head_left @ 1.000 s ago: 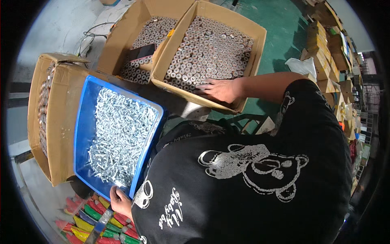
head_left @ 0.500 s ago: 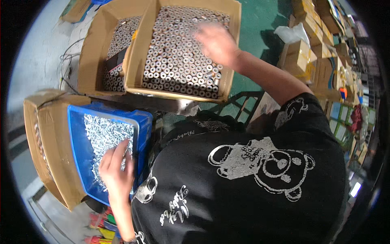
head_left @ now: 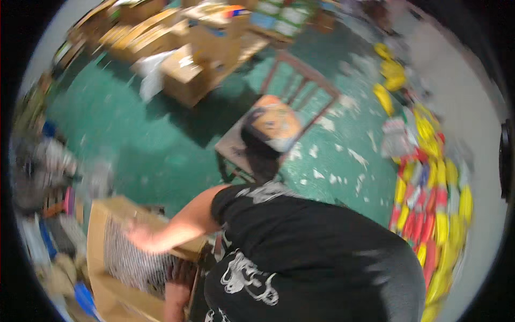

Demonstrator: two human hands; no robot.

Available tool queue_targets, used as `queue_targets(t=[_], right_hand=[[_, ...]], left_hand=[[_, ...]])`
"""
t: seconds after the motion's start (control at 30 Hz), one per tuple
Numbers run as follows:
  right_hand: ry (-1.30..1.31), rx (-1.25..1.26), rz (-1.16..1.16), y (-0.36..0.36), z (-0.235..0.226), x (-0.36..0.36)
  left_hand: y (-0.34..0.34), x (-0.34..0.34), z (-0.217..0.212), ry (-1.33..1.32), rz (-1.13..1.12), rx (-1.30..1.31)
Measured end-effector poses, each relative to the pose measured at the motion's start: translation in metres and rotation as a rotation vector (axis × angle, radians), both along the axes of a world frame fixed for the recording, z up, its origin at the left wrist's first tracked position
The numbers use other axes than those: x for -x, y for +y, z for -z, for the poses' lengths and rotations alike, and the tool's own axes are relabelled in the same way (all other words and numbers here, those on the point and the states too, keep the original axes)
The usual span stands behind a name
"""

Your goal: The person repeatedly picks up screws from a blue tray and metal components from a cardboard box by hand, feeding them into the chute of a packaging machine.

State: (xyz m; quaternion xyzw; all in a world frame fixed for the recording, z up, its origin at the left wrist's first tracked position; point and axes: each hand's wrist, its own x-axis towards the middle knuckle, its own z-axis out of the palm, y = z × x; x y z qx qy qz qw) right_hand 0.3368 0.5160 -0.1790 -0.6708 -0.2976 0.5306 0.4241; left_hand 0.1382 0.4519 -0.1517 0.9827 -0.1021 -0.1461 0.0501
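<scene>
At the lower left stands an open cardboard box (head_left: 98, 244) packed with rows of small metal cylinders (head_left: 126, 263), streaked by motion. My right hand (head_left: 144, 237) is over the cylinders near the box's far side, its fingers smeared, so their hold cannot be made out. My left hand (head_left: 179, 282) reaches into the near side of the same box, over the cylinders. Its fingers are also blurred, and anything in them does not show.
Behind my right arm stands a wooden chair (head_left: 300, 88) with a printed cushion (head_left: 276, 126) on the green floor. Cardboard cartons (head_left: 185, 75) are stacked farther back. Yellow and red bundles (head_left: 429, 214) line the right wall. Clutter, including a blue item (head_left: 85, 300), lies left of the box.
The view has swung round to the right, and the blue bin of screws has left it. My left hand has gone from that bin to the box of cylinders.
</scene>
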Motion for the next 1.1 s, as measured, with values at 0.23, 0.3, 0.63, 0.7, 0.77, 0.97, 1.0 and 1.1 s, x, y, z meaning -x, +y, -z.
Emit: queue_targets(t=[0.23,0.3,0.63,0.7,0.77,0.97,1.0,1.1], right_hand=[[-0.821,-0.184,0.035,0.000,-0.005,-0.021],[-0.913,-0.207,0.036,-0.002,-0.006,-0.023],[-0.960,-0.165,-0.075,-0.014,0.002,-0.025],[-0.954,-0.229,-0.148,-0.013,-0.006,-0.021],[-0.937,-0.247,-0.178,-0.005,-0.010,-0.015],[-0.944,-0.178,-0.127,-0.008,0.009,-0.039],[-0.851,-0.151,-0.159,-0.008,-0.010,-0.026],[-0.688,-0.082,-0.215,-0.020,-0.042,-0.018]], left_hand=[[0.019,-0.046,0.048,-0.234,0.143,-0.031],[0.021,-0.045,0.058,-0.219,0.097,-0.026],[0.026,-0.019,0.083,-0.203,0.023,-0.026],[0.034,-0.002,0.081,-0.200,-0.021,-0.040],[0.037,0.007,0.082,-0.206,-0.044,-0.048],[0.035,0.001,0.103,-0.260,-0.011,-0.043],[0.038,0.019,0.109,-0.253,-0.055,-0.054],[0.045,0.050,0.142,-0.219,-0.098,-0.095]])
